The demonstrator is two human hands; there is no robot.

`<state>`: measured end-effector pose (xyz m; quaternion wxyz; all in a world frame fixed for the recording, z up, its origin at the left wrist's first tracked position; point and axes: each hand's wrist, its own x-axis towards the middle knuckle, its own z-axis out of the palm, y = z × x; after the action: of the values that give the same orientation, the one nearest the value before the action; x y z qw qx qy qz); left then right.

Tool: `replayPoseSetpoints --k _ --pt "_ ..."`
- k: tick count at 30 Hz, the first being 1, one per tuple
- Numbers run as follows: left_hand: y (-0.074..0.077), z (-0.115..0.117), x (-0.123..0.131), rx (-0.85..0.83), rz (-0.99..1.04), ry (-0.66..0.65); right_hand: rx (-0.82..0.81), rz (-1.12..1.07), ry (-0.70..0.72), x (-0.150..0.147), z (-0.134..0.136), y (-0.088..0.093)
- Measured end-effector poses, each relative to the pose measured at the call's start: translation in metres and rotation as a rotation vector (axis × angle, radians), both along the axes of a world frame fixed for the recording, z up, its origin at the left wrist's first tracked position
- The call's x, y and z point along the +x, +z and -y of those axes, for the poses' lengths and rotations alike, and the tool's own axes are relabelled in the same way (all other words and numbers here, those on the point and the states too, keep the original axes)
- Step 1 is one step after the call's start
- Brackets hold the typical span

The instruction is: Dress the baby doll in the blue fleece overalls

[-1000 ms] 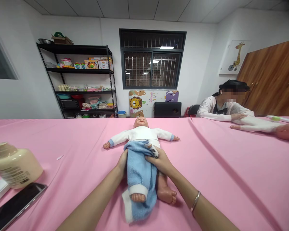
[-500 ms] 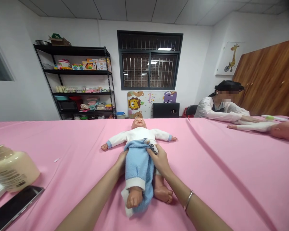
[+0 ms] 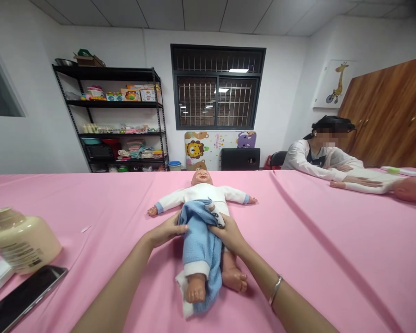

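A baby doll [image 3: 203,188] in a white top lies on its back on the pink table [image 3: 90,203], head away from me. Light blue fleece trousers [image 3: 199,240] cover one of its legs; the other leg is bare. My left hand [image 3: 166,230] pinches the trousers' waist at the doll's left hip. My right hand [image 3: 229,233] grips the waist on the other side, a thin bracelet [image 3: 275,290] on its wrist.
A cream pump bottle [image 3: 21,243] and a dark phone [image 3: 21,298] lie at the near left. Another person [image 3: 324,155] sits at the far right with hands on a second doll [image 3: 402,187]. A black shelf rack [image 3: 114,120] stands against the back wall.
My left hand has shifted from beside the trousers onto the waistband at the doll's hip. The covered leg has slid further out of the trouser cuff.
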<state>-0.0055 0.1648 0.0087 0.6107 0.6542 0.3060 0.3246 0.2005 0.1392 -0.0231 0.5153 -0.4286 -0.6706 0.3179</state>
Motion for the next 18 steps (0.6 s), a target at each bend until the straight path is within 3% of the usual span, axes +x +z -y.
replayPoseSetpoints --k 2,4,8,11,13,18 --pt "0.001 0.001 0.001 0.091 -0.087 0.007 0.008 0.006 -0.023 -0.001 0.000 -0.001" --pt "-0.003 -0.004 0.004 0.238 -0.175 0.140 0.020 0.032 -0.085 -0.002 0.003 0.000" --pt "-0.012 -0.018 -0.004 0.638 -0.482 0.593 0.056 0.183 -0.296 0.000 0.009 0.007" --pt "-0.004 -0.019 -0.017 0.646 -0.779 0.844 0.017 0.293 -0.431 0.008 0.008 0.013" --pt "0.005 -0.013 -0.019 0.545 -0.826 0.805 -0.034 0.213 -0.390 0.014 0.004 0.016" --pt "0.009 0.009 0.010 0.161 -0.569 0.309 -0.178 -0.164 -0.073 0.017 0.001 0.019"
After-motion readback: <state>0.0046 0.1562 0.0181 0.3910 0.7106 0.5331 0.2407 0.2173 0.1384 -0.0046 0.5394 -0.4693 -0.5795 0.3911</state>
